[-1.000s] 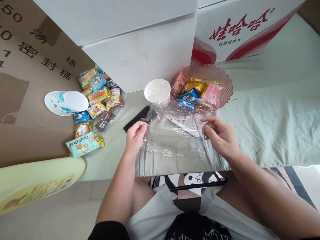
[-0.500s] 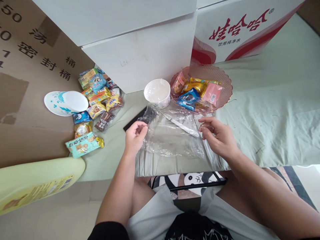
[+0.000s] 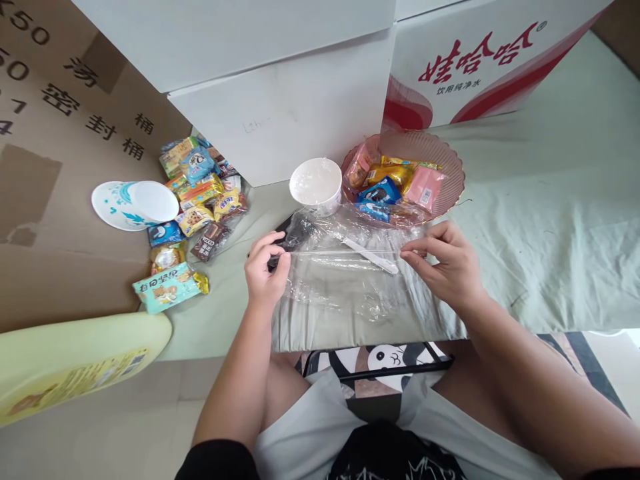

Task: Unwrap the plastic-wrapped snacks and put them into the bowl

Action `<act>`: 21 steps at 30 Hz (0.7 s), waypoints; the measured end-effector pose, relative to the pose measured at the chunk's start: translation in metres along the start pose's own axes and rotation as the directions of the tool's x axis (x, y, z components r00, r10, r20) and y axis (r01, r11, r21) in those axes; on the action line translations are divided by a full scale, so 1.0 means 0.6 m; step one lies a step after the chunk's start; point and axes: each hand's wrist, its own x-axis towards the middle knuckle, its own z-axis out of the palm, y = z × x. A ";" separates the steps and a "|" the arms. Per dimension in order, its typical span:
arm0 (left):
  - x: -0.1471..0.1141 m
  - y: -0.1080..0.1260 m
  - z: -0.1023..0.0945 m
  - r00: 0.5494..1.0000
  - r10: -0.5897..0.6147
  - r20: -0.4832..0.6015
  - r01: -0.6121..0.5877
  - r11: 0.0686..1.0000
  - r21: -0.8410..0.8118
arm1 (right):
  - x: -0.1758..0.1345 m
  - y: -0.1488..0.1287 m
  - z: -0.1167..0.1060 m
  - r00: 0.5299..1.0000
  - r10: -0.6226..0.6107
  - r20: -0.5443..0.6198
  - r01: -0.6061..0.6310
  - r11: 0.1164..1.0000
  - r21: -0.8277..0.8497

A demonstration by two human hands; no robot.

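A clear plastic bag or film [image 3: 340,290] lies crinkled on the cloth in front of me. My left hand [image 3: 266,272] pinches its left side between thumb and forefinger. At the other end, the fingertips of my right hand [image 3: 445,263] are closed on the film, and a thin edge runs taut between both hands. A white plastic utensil [image 3: 373,257], like a knife or spoon handle, shows through or under the film; I cannot tell which. Just beyond stands a white paper bowl [image 3: 316,187] with clear film in it. A dark flat object [image 3: 286,230] is partly hidden behind my left hand.
A pink ribbed plate [image 3: 453,180] holds several wrapped snacks at the back right. More snack packets [image 3: 195,200] are piled at left, beside a tipped patterned paper bowl [image 3: 117,205]. White boxes [image 3: 300,107] and a brown carton [image 3: 45,220] stand behind. A yellow container [image 3: 90,360] is at lower left.
Both hands have taken hold of the film's edge and pulled it into a straight line. My right hand has shifted slightly right and its fingertips have closed.
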 end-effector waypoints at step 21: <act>0.018 0.040 0.001 0.815 -0.545 0.197 0.560 0.651 -0.512 | -0.001 -0.029 -0.015 0.612 0.285 0.738 -0.734 0.551 0.397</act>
